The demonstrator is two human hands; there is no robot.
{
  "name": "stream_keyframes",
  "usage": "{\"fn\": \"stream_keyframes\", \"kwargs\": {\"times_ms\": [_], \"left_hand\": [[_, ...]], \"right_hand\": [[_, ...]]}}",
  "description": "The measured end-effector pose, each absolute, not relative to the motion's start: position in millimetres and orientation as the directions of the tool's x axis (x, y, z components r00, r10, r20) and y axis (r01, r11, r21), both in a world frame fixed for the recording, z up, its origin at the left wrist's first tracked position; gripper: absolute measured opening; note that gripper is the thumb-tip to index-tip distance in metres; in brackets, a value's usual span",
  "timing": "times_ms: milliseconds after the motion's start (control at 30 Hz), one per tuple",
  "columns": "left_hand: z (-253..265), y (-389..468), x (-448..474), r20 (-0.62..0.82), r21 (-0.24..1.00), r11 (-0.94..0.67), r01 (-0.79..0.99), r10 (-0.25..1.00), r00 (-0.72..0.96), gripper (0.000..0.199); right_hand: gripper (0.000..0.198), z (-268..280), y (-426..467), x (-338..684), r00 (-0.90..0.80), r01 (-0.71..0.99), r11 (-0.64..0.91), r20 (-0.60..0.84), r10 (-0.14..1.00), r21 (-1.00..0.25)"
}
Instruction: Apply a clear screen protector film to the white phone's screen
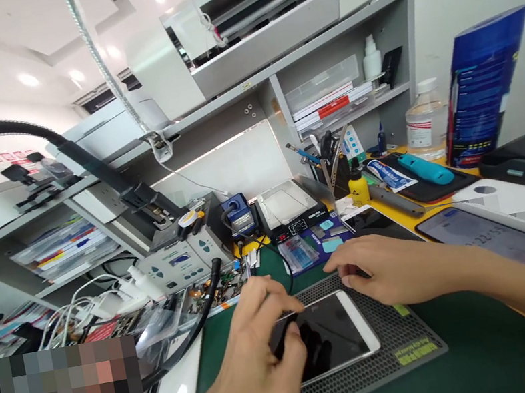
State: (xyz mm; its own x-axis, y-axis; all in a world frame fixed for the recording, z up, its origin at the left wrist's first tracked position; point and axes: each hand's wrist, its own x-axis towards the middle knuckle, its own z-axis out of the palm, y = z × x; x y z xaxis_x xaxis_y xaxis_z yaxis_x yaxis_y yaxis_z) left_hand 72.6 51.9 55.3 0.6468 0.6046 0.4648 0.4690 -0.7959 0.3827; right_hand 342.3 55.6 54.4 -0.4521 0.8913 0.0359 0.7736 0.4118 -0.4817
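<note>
A white-framed smartphone [331, 340] with a dark screen lies on a grey honeycomb-patterned mat [397, 328]. Over its left end is my left hand [264, 352], fingers bent and thumb apart from the forefinger, with the fingertips at the screen. Whether they press the glass cannot be told. My right hand [382, 270] hovers past the phone's upper right corner, above the mat's far edge. Its fingers are loosely bent and apart, and nothing shows in them.
Behind the mat stand a hot plate unit [292, 208], a blue holder [238, 217] and a yellow bottle [357, 186]. A tray of small parts [222, 285] is at left, with a black hose [208, 294] crossing it. Another phone [498, 236] lies at right.
</note>
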Motion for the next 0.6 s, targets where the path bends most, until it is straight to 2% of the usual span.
{"fn": "stream_keyframes", "kwargs": {"times_ms": [100, 167, 367, 600], "left_hand": [[60.3, 62.6, 56.8, 0.413, 0.452, -0.700, 0.552, 0.713, 0.566, 0.007], [60.3, 68.5, 47.2, 0.368, 0.464, -0.662, 0.588, 0.749, 0.552, 0.005], [54.6, 75.6, 25.6, 0.192, 0.464, -0.564, 0.683, 0.817, 0.544, 0.012], [54.5, 80.2, 13.4, 0.129, 0.493, -0.518, 0.699, 0.838, 0.531, 0.026]], "right_hand": [[0.038, 55.1, 56.1, 342.2, -0.441, 0.779, 0.389, 0.013, 0.898, -0.492], [0.038, 53.5, 57.0, 342.8, -0.435, 0.777, 0.386, 0.018, 0.900, -0.497], [0.042, 45.3, 61.5, 346.1, -0.403, 0.786, 0.354, 0.012, 0.915, -0.506], [0.044, 40.0, 67.9, 345.6, -0.389, 0.798, 0.339, 0.003, 0.921, -0.498]]}}
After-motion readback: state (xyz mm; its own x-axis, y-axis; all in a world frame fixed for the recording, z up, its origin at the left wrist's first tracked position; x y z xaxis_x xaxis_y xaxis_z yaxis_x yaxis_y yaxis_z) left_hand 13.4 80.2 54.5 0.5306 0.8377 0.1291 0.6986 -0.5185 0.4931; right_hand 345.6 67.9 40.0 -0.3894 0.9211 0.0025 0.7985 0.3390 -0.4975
